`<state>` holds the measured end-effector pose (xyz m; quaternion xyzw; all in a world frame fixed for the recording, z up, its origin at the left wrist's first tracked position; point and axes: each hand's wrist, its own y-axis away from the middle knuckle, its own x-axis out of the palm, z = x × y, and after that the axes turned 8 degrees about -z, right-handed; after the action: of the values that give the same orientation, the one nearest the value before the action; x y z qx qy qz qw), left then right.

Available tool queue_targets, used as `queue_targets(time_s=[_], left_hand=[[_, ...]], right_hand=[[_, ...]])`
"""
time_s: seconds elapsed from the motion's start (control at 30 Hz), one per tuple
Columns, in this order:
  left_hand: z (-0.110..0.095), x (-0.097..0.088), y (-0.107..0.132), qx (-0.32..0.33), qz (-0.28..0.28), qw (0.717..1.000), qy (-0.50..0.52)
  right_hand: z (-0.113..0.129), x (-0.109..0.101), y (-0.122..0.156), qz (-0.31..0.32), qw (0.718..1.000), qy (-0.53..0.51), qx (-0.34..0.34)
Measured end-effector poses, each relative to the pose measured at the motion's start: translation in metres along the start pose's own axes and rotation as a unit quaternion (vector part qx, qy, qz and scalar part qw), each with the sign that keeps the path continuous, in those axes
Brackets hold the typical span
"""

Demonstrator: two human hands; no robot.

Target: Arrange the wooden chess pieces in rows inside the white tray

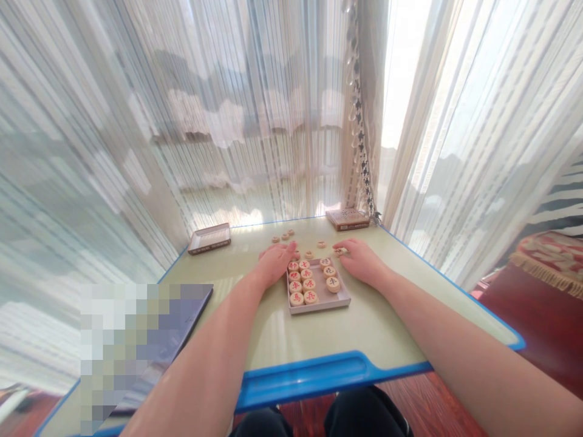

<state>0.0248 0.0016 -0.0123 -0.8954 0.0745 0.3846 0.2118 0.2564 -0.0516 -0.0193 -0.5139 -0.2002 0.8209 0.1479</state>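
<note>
A shallow box tray (321, 308) lies on the table, holding round wooden Chinese chess pieces. Red-marked pieces (309, 284) fill two columns on its left side, and black-marked pieces (333, 284) form a column on the right. Beside the tray's far left corner is my left hand (273, 265), fingers extended near a loose piece (296, 255); some fingers are hidden. To the right of the tray, my right hand (359, 260) has its fingertips closed around a chess piece (337, 251). More loose pieces (309, 255) lie beyond the tray.
An open box lid (210, 238) lies at the far left of the blue-edged table (282, 346). A closed flat box (348, 219) sits at the far right. A dark flat item (195, 312), partly pixelated, rests at left. Curtains (255, 121) hang behind.
</note>
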Motion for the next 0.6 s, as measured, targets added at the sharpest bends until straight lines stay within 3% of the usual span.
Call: queue_targets(time_s=[0.4,0.6], left_hand=[[-0.0003,0.0007,-0.0024,0.072,-0.018,0.997,-0.013],[0.0091,0.0036,-0.0084,0.081,-0.088,0.992,-0.036]], right_hand=[[0.0015,-0.0001,0.0005,0.000,1.000,-0.002,-0.014],[0.0020,0.0013,0.0020,-0.010,0.999,-0.010,-0.029]])
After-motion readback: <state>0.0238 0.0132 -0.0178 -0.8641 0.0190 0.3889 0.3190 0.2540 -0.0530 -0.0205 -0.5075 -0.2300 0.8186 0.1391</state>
